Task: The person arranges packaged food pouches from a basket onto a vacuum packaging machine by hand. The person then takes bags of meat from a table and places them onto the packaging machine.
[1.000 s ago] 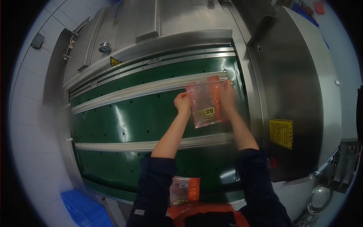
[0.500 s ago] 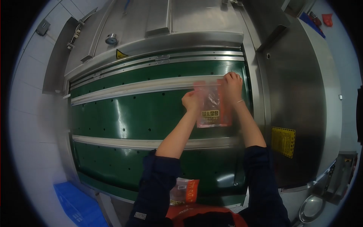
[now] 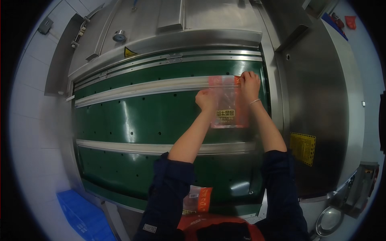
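A clear and red plastic pouch [image 3: 227, 104] with printed labels lies at the right part of the green machine bed [image 3: 152, 118], its upper end over the far metal bar [image 3: 161, 85]. At the pouch's left edge, my left hand [image 3: 206, 99] is closed on it, fingertips partly hidden. My right hand [image 3: 250, 86] grips the right edge near the top, fingers bent. A second pouch [image 3: 198, 199] rests at the near edge of the bed, close to my body.
A nearer metal bar [image 3: 161, 148] crosses the bed. Behind stands the steel lid [image 3: 217, 38] with a gauge [image 3: 119, 36]. To the right is a steel panel [image 3: 317, 108] with a yellow label [image 3: 302, 148]. A blue crate [image 3: 86, 217] is at lower left.
Both hands and the pouch have moved right and slightly away from me. The pouch, tilted earlier, now lies straighter with its upper end across the far bar. The camera view has shifted a little.
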Demonstrator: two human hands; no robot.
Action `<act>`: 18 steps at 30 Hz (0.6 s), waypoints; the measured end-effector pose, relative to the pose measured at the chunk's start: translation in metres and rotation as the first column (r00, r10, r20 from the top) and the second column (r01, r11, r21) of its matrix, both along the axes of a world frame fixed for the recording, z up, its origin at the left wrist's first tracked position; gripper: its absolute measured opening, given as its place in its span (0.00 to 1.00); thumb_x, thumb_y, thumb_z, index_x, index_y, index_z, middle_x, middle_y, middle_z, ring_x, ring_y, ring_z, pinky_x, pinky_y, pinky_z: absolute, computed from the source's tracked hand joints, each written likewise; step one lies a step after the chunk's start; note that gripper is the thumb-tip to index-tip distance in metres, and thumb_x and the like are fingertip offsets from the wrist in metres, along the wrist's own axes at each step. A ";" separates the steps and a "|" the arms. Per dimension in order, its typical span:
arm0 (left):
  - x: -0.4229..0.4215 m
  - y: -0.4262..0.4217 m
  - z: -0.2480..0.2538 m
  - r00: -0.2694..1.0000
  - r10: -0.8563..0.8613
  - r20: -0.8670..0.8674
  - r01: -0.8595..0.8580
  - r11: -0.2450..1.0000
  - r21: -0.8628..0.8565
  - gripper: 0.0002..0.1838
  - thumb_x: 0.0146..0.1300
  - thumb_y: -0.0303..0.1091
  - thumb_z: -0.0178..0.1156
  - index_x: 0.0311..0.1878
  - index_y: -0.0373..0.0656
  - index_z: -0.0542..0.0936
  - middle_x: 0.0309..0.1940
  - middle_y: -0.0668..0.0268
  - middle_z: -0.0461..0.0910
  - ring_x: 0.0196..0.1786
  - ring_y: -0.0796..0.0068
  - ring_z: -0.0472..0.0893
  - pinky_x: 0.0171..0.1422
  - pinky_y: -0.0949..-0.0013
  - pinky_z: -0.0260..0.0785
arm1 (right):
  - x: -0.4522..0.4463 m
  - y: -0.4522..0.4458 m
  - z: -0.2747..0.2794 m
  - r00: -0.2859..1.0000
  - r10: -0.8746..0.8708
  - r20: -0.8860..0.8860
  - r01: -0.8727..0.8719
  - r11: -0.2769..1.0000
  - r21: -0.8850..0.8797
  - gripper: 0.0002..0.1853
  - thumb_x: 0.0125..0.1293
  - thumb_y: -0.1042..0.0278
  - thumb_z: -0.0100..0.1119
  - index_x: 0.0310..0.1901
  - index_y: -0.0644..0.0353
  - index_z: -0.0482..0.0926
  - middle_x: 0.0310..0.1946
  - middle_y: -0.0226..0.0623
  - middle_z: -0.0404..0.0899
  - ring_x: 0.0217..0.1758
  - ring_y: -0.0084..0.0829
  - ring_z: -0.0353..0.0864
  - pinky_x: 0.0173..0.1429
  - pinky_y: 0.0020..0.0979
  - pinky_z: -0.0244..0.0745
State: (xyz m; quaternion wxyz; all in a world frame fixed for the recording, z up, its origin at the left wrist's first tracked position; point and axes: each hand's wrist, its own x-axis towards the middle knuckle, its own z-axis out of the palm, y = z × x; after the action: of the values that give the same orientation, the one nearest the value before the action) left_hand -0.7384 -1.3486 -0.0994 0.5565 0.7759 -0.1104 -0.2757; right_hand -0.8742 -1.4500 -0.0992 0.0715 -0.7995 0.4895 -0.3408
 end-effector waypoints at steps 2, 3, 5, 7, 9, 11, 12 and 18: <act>-0.001 0.000 0.006 0.999 -0.025 0.029 0.025 1.000 0.019 0.07 0.49 0.27 0.59 0.31 0.34 0.79 0.28 0.59 0.80 0.30 0.71 0.78 0.37 0.70 0.70 | 0.001 0.000 0.003 0.995 -0.039 -0.089 0.045 0.997 0.062 0.06 0.52 0.70 0.58 0.33 0.57 0.74 0.35 0.34 0.73 0.45 0.40 0.70 0.48 0.38 0.63; -0.001 0.000 0.009 0.997 -0.050 0.055 0.048 0.998 0.042 0.08 0.49 0.28 0.60 0.33 0.34 0.78 0.27 0.59 0.79 0.30 0.71 0.78 0.37 0.70 0.70 | 0.000 0.000 0.007 0.995 -0.037 -0.088 0.043 0.997 0.059 0.06 0.52 0.70 0.58 0.33 0.57 0.74 0.35 0.34 0.73 0.45 0.40 0.70 0.48 0.38 0.63; 0.014 -0.003 -0.006 0.985 -0.107 0.136 0.115 0.992 -0.050 0.10 0.50 0.29 0.60 0.35 0.34 0.77 0.28 0.60 0.79 0.29 0.72 0.78 0.36 0.71 0.70 | -0.003 0.013 0.011 0.991 -0.124 -0.049 0.113 0.975 -0.191 0.12 0.54 0.69 0.58 0.40 0.60 0.73 0.38 0.37 0.74 0.50 0.41 0.70 0.53 0.39 0.62; 0.036 0.035 -0.021 0.947 -0.225 0.229 0.265 0.950 -0.163 0.12 0.51 0.32 0.62 0.37 0.35 0.75 0.30 0.60 0.79 0.31 0.70 0.79 0.37 0.71 0.70 | -0.014 0.066 0.059 1.000 -0.014 -0.017 0.014 0.999 -0.031 0.14 0.58 0.69 0.56 0.45 0.63 0.71 0.38 0.40 0.74 0.49 0.36 0.72 0.53 0.36 0.65; 0.058 0.112 0.011 0.893 -0.365 0.263 0.414 0.896 -0.160 0.09 0.54 0.31 0.60 0.36 0.37 0.75 0.31 0.59 0.80 0.32 0.72 0.79 0.38 0.71 0.70 | -0.037 0.126 0.056 0.903 -0.042 0.427 -0.156 0.895 0.417 0.09 0.61 0.71 0.53 0.42 0.63 0.72 0.33 0.39 0.76 0.40 0.28 0.76 0.45 0.29 0.70; 0.072 0.217 0.032 0.832 -0.476 0.284 0.492 0.871 0.018 0.09 0.55 0.29 0.60 0.36 0.36 0.75 0.30 0.60 0.80 0.33 0.75 0.79 0.39 0.73 0.70 | -0.070 0.211 0.031 0.915 0.084 0.394 -0.315 0.760 0.569 0.06 0.62 0.72 0.51 0.40 0.63 0.72 0.29 0.36 0.77 0.34 0.23 0.77 0.39 0.24 0.72; 0.077 0.272 0.023 0.821 -0.498 0.279 0.467 0.867 0.173 0.08 0.55 0.29 0.60 0.37 0.36 0.76 0.29 0.61 0.80 0.35 0.78 0.79 0.40 0.74 0.71 | -0.084 0.259 0.019 0.931 0.140 0.338 -0.350 0.608 0.713 0.06 0.61 0.71 0.52 0.38 0.63 0.73 0.29 0.35 0.78 0.34 0.23 0.78 0.39 0.25 0.72; 0.008 0.455 -0.038 0.813 -0.499 -0.300 0.568 0.795 0.216 0.10 0.56 0.35 0.60 0.35 0.37 0.76 0.26 0.66 0.78 0.28 0.81 0.76 0.33 0.77 0.70 | -0.066 0.457 -0.040 0.942 -0.045 0.334 -0.290 0.396 0.871 0.09 0.60 0.66 0.56 0.35 0.65 0.74 0.28 0.39 0.79 0.29 0.29 0.78 0.34 0.26 0.71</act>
State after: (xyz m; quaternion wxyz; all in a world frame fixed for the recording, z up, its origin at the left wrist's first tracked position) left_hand -0.7304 -0.8936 -0.1378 0.3418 0.7498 -0.2188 -0.5225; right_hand -0.9406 -0.9931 -0.1392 0.5946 -0.6017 0.5170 -0.1310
